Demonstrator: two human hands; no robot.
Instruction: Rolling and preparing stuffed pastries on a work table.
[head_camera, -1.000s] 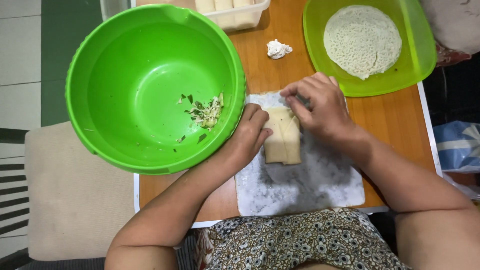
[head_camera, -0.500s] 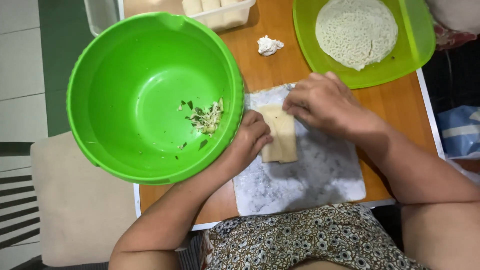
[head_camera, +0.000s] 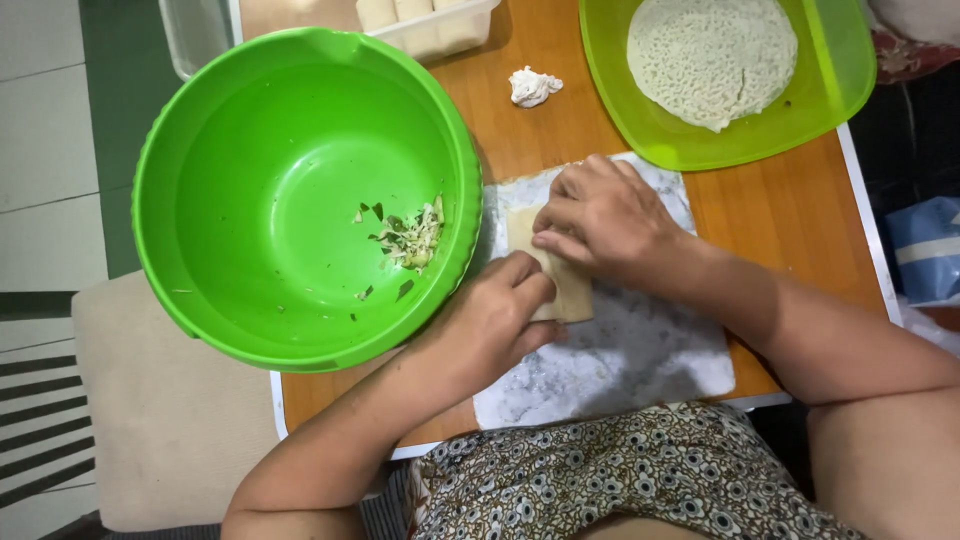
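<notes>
A pale rolled wrapper (head_camera: 562, 278) lies on a grey marbled board (head_camera: 620, 360) in the head view. My left hand (head_camera: 495, 320) presses its near end with curled fingers. My right hand (head_camera: 605, 220) covers its far end, fingers bent onto the roll. Both hands touch the roll and hide most of it. To the left stands a big green bowl (head_camera: 250, 120) with a small heap of shredded vegetable filling (head_camera: 408, 238) inside.
A green tray (head_camera: 850, 70) at the back right holds a round lacy wrapper (head_camera: 712, 55). A clear tub of finished rolls (head_camera: 425, 22) sits at the back. A crumpled white scrap (head_camera: 533, 86) lies on the wooden table (head_camera: 770, 215). A beige cushion (head_camera: 160, 440) is at the lower left.
Both hands have shifted along the roll, the right one sliding further over it. The roll now looks narrower and tighter. The bowl and tray have stayed put.
</notes>
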